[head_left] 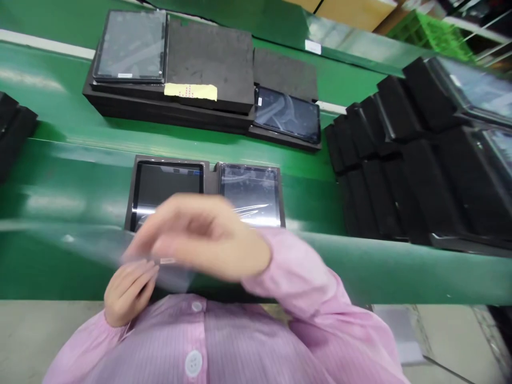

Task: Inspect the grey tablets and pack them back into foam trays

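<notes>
In front of me a dark foam tray (212, 184) holds two tablets side by side. The left tablet (170, 184) has a dark screen, partly covered by my right hand. Light glares off the right tablet (250, 192). My right hand (204, 234) is blurred by motion, its fingers curving toward the thumb above the left tablet's lower part; whether anything is between them is unclear. Just below its fingertips, my left hand (130, 290) is closed, fingertips together on what looks like a clear plastic film (92, 245). This film is blurred and stretches out to the left.
Behind the tray, a long black foam block (212, 58) carries a tablet (132, 48) and a yellow label (191, 92). Beside it another tablet (287, 114) lies in foam. Stacked black foam trays (420, 176) with tablets stand at right. Dark foam (14, 128) shows at far left.
</notes>
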The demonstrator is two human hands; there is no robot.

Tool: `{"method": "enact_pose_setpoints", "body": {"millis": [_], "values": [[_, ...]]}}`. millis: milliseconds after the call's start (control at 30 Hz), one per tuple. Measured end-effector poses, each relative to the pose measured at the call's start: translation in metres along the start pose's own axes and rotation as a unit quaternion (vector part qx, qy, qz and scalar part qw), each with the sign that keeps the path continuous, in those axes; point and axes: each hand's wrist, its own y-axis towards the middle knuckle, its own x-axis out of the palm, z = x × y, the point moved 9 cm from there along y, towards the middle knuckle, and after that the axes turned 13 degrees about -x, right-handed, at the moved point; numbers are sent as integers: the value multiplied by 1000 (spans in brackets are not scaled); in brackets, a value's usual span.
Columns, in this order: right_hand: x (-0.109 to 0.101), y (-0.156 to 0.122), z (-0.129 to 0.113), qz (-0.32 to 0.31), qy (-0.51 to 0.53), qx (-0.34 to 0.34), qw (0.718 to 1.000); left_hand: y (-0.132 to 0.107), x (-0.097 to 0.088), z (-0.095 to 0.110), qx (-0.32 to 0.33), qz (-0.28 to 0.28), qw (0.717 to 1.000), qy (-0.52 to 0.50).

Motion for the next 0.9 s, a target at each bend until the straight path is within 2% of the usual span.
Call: {"method": "enact_pose_setpoints", "body": {"millis": [67, 133, 200, 233, 300, 333, 400, 500, 533, 600, 667, 733, 767, 833, 867, 900], "values": [[-81, -6, -7, 154, -112, -2, 982, 2, -13, 29, 131, 38, 991, -3], [-156, -29, -9, 258, -221, 11, 941, 2, -22, 58, 246, 73, 966, 28], [-219, -62, -6, 316, -330, 49, 888, 10, -22, 77, 282, 70, 954, 81], [-244, -79, -5, 326, -397, 71, 855, 15, -19, 85, 283, 58, 951, 105], [-275, -107, -4, 311, -518, 112, 789, 25, -10, 99, 284, 36, 948, 138], [-283, -117, -1, 294, -555, 129, 767, 28, -5, 107, 282, 29, 948, 145], [-289, -130, 10, 259, -580, 152, 757, 32, 8, 123, 280, 9, 950, 136], [-286, -134, 21, 236, -574, 153, 769, 30, 27, 151, 270, -20, 958, 95], [-282, -134, 20, 237, -585, 147, 762, 30, 33, 158, 255, -22, 962, 93], [-267, -130, 11, 243, -626, 132, 729, 30, 43, 167, 219, -17, 970, 107], [-235, -127, 2, 237, -668, 141, 691, 29, 48, 169, 190, -13, 974, 122], [-190, -127, 2, 211, -668, 191, 687, 29, 52, 167, 175, -19, 977, 122], [-162, -126, 7, 184, -642, 219, 711, 29, 53, 165, 171, -26, 978, 119], [-88, -115, 23, 54, -543, 222, 808, 28, 56, 161, 170, -42, 978, 113], [-46, -107, 27, -27, -474, 190, 859, 28, 57, 159, 166, -46, 979, 111], [-11, -100, 26, -80, -412, 150, 895, 29, 58, 157, 160, -51, 980, 110]]}}
